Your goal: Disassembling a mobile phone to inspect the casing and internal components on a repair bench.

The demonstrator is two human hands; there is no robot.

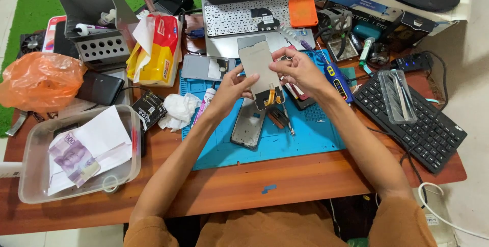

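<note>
I hold a grey phone screen panel point(259, 66) above the blue work mat point(305, 140), its back toward me, with an orange flex ribbon at its lower end. My left hand point(229, 90) grips its left edge. My right hand point(298, 69) pinches its right edge. Under the panel a dark opened phone body point(248, 130) lies on the mat. Small tools and parts point(279, 117) rest beside it.
A laptop point(239, 12) stands at the back, a black keyboard point(423, 124) with a clear case at right. A clear plastic tub point(35, 145) holds paper and a banknote at left. An orange bag point(41, 79), a tissue pack point(158, 48) and a metal rack point(97, 17) crowd the left.
</note>
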